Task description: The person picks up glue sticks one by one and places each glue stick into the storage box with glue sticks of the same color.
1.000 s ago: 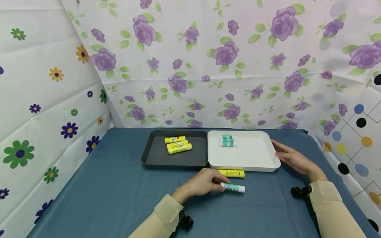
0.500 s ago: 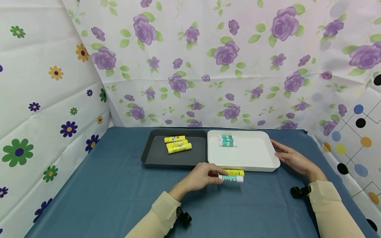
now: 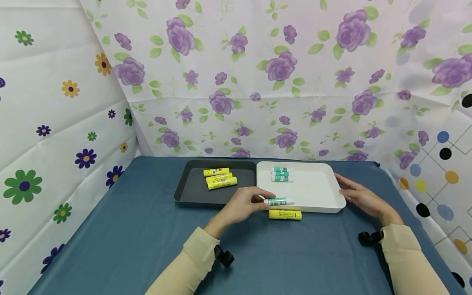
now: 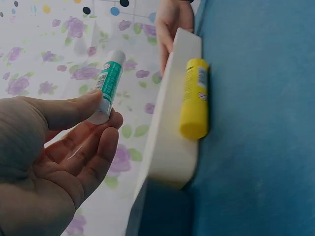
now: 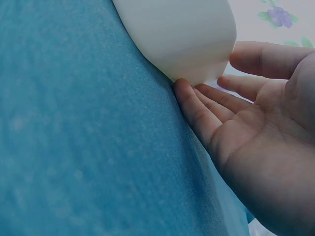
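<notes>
Pinched by one end between the thumb and fingers of my left hand [image 3: 241, 205] is a green-and-white glue stick [image 3: 281, 201]. It is held over the front edge of the white tray [image 3: 317, 190], pointing right. In the left wrist view the glue stick [image 4: 111, 81] shows a white cap at its far end. A yellow glue stick [image 3: 285, 214] lies on the cloth along the tray's front wall. My right hand [image 3: 365, 200] touches the tray's right end; in the right wrist view, its extended fingertips [image 5: 182, 87] rest against the tray wall [image 5: 182, 44].
More green-and-white glue sticks [image 3: 282, 179] lie at the back left inside the white tray. A dark grey tray [image 3: 191, 196] adjoins it on the left, with yellow glue sticks [image 3: 223, 183] inside. Blue cloth [image 3: 295, 258] covers the table; a flowered curtain [image 3: 206, 135] hangs behind.
My left hand has carried the green-and-white glue stick from the cloth in front, past the yellow one, up to the white tray's front edge. My right hand has stayed at the tray's end.
</notes>
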Motion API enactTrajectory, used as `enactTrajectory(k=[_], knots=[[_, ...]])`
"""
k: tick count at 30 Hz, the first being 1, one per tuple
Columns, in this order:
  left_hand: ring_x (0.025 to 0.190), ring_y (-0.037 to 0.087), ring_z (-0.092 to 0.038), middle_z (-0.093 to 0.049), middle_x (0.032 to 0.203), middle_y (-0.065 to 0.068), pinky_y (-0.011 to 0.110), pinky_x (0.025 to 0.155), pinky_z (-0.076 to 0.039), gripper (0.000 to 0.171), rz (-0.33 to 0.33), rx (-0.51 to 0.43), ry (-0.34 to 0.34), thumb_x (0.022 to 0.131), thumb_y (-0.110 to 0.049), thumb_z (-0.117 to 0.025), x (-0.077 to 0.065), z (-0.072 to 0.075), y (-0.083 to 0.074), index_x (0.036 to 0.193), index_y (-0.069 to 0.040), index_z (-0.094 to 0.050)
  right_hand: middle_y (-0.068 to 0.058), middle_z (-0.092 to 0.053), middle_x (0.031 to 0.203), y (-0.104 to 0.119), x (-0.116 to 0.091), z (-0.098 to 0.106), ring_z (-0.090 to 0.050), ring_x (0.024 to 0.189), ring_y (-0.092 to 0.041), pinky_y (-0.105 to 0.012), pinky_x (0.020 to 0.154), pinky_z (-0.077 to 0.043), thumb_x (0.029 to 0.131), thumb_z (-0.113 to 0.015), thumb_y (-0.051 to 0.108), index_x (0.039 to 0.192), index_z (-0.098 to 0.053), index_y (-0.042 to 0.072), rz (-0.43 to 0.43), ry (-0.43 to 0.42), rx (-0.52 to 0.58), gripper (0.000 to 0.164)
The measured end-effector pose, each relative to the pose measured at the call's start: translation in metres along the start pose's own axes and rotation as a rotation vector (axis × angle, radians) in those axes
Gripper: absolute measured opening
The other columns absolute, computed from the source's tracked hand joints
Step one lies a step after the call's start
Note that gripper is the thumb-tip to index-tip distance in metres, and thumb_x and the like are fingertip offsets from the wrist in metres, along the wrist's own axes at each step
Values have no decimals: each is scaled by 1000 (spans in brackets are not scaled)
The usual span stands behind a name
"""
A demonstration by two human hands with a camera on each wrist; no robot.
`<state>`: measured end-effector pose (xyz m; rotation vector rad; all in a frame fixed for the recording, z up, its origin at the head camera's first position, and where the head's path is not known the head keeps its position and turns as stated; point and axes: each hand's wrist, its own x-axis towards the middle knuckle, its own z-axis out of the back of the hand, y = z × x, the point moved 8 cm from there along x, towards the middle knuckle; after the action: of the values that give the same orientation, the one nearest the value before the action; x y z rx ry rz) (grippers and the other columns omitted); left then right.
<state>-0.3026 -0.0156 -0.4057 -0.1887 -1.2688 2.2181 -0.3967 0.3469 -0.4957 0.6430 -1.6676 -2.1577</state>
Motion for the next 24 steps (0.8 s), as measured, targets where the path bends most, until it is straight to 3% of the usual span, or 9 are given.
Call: enactTrajectory(k=[7,16,24], knots=[[109,16,-68,-71,128,2,29,88,-57,31,13,32,-23,100,-12,-71,7,17,-3,131,-15,-74,-15,13,173,0,0,0,11,156,-44,-7,97,-38,112,-51,22,168,1,14,3,-3,-11,78],[110,20,-69,-70,126,8,31,90,-58,30,-29,82,-36,100,-10,-70,26,29,-13,130,-11,-74,-15,13,173,-2,0,-1,12,156,-44,-8,97,-38,112,-51,20,168,2,14,7,2,-3,77],[109,19,-70,-70,129,5,30,89,-58,29,23,99,-46,101,-11,-70,45,35,-18,130,-13,-75,-15,14,173,-1,0,0,12,156,-42,-7,98,-39,112,-50,21,168,2,14,11,3,1,78]])
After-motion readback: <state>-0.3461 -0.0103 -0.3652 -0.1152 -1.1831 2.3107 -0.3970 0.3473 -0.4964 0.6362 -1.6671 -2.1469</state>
